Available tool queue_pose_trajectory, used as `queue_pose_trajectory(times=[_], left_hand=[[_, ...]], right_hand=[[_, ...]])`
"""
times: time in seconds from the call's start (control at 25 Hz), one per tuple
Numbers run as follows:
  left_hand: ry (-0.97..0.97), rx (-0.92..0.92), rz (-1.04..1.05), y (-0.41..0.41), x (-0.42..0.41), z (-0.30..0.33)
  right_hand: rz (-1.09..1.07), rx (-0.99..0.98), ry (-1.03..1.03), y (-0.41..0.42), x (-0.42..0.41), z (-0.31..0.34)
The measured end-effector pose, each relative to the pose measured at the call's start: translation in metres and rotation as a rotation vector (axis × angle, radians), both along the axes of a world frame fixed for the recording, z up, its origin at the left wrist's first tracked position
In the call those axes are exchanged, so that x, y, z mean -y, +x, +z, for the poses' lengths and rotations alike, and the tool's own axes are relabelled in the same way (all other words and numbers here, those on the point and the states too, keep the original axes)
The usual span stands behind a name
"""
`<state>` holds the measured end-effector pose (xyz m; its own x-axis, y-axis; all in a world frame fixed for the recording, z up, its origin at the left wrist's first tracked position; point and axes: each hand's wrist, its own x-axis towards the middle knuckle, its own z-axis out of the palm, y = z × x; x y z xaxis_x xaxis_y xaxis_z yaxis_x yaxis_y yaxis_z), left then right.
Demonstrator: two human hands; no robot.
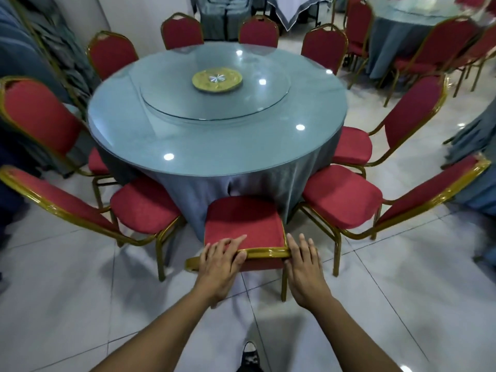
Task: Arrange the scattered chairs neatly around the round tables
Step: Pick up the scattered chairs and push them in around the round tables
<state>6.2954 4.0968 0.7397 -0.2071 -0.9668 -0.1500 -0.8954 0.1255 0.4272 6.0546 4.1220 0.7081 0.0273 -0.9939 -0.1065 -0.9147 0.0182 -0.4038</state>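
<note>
forearms bare, no sleeves | light trousers [236, 331] | black-and-white shoe [250, 357]

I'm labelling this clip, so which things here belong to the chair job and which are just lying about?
Job: near chair, left hand, right hand, other red chairs, round table.
Lying about: gold centre dish, glass turntable.

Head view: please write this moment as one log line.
left hand grips chair backrest | right hand flat beside it | seat tucked against round table

Chair [243, 224]: red cloth, glossy gold metal; table [214, 146] glass-topped, satiny cloth.
</note>
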Motion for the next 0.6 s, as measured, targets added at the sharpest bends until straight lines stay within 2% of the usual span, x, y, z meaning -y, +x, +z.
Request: queue_pose_trajectory(times=[0.4, 0.6], left_hand=[[-0.11, -0.066, 0.12, -0.025, 0.094, -0.023], [-0.073, -0.047, 0.109, -0.022, 0.094, -0.026]], right_hand=[[0.138, 0.05, 0.087, -0.04, 0.119, 0.004], [0.218, 0.04, 0.132, -0.05, 0.123, 0.006]])
